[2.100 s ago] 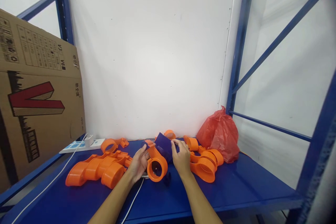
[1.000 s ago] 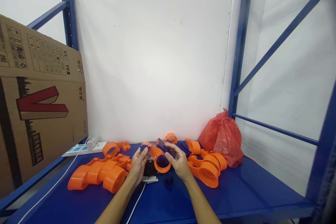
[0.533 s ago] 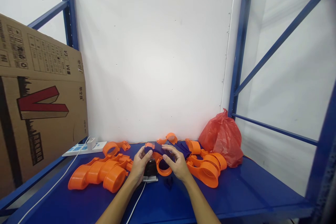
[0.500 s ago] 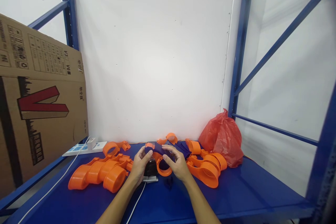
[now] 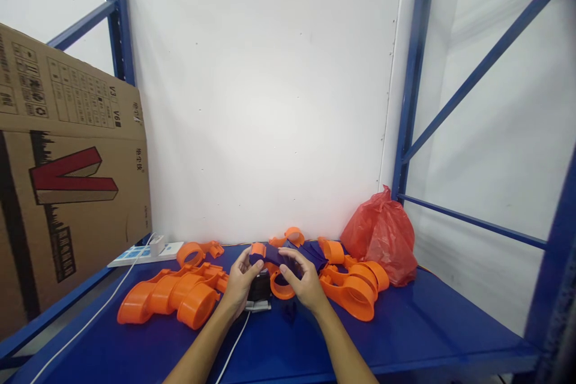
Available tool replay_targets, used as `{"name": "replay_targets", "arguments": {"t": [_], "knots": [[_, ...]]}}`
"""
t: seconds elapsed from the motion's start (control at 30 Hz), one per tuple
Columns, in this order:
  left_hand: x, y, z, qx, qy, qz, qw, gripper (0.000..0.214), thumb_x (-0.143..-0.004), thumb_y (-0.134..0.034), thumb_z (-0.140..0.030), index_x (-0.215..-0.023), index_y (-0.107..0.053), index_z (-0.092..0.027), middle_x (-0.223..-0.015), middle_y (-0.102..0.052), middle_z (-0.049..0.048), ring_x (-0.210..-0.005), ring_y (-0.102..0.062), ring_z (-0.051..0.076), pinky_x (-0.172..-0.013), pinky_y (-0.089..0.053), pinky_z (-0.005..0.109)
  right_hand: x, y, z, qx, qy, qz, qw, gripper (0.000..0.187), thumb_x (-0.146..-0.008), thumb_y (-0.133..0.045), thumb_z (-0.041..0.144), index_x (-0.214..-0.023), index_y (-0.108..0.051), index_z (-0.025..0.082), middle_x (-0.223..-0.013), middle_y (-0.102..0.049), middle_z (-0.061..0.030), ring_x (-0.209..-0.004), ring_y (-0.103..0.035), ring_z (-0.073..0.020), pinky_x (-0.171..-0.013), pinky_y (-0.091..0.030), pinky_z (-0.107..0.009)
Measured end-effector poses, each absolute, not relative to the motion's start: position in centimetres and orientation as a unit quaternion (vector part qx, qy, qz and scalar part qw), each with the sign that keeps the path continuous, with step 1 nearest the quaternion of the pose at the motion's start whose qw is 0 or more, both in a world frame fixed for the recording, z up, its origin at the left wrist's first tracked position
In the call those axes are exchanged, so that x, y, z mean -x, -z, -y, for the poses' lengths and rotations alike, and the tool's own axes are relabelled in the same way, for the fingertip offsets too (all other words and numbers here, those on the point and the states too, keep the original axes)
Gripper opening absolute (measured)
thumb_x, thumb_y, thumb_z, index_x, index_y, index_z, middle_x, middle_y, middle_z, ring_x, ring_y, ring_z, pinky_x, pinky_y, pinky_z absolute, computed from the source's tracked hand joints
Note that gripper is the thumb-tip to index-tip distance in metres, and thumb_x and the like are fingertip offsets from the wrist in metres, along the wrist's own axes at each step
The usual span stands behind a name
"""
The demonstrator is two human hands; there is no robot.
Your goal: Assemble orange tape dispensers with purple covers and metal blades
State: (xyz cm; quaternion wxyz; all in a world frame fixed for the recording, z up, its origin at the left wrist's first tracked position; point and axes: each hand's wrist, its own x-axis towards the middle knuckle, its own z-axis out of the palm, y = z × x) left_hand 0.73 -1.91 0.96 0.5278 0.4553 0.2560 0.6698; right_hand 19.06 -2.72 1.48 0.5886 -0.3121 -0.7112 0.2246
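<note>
Both hands hold an orange plastic part with a dark blue strap-like band (image 5: 272, 254) across its top. My left hand (image 5: 242, 282) grips its left end between thumb and fingers, where an orange block (image 5: 258, 249) shows. At the band's right end, my right hand (image 5: 302, 279) is closed, fingers over the top and thumb in front. Below the band an orange ring (image 5: 282, 292) shows between the hands; whether it belongs to the held part is hard to see. A black object (image 5: 259, 288) sits behind and below, partly hidden by my left hand.
Several orange ring-shaped parts (image 5: 168, 297) lie left on the blue table (image 5: 418, 336), with more orange parts (image 5: 355, 291) on the right. Dark blue flat pieces (image 5: 315, 252) lie behind. A red plastic bag (image 5: 382, 237), power strip (image 5: 171, 251), white cable (image 5: 236, 348) and cardboard box (image 5: 90, 192) surround them.
The held part has turned slightly: more of its orange block shows by my left thumb, and the blue band no longer covers the block's front. The hands have barely moved.
</note>
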Motion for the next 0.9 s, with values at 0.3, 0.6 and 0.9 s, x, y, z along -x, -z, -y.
{"name": "replay_targets", "arguments": {"t": [0.3, 0.6, 0.9], "knots": [[-0.2, -0.6, 2.1, -0.407, -0.679, -0.232, 0.565, 0.062, -0.071, -0.086, -0.036, -0.125, -0.060, -0.022, -0.135, -0.064, 0.0148, -0.125, -0.060, 0.034, -0.099, -0.052, 0.041, -18.7, -1.1, 3.4, 0.349, -0.108, 0.766, 0.529, 0.056, -0.083, -0.075, 0.032, -0.136, -0.058, 0.025, -0.129, -0.066, -0.0088, -0.118, -0.063, -0.0271, -0.104, -0.051, -0.043], [-0.4, -1.9, 2.9, -0.385, -0.688, -0.196, 0.583, 0.055, -0.068, -0.089, -0.028, -0.109, -0.053, -0.024, -0.131, -0.069, 0.0148, -0.130, -0.058, 0.035, -0.107, -0.047, 0.051, -17.8, -0.7, 3.5, 0.328, 0.108, 0.802, 0.488, 0.066, -0.087, -0.073, 0.035, -0.148, -0.048, 0.028, -0.117, -0.066, -0.0119, -0.104, -0.063, -0.0302, -0.091, -0.055, -0.048], [-0.2, -2.3, 3.0, -0.371, -0.686, -0.200, 0.593, 0.055, -0.067, -0.088, -0.025, -0.108, -0.052, -0.022, -0.124, -0.072, 0.0140, -0.123, -0.064, 0.033, -0.098, -0.054, 0.043, -17.7, -0.6, 3.5, 0.316, 0.138, 0.801, 0.489, 0.069, -0.089, -0.073, 0.034, -0.151, -0.045, 0.029, -0.121, -0.065, -0.0124, -0.106, -0.062, -0.0304, -0.090, -0.054, -0.047]]}}
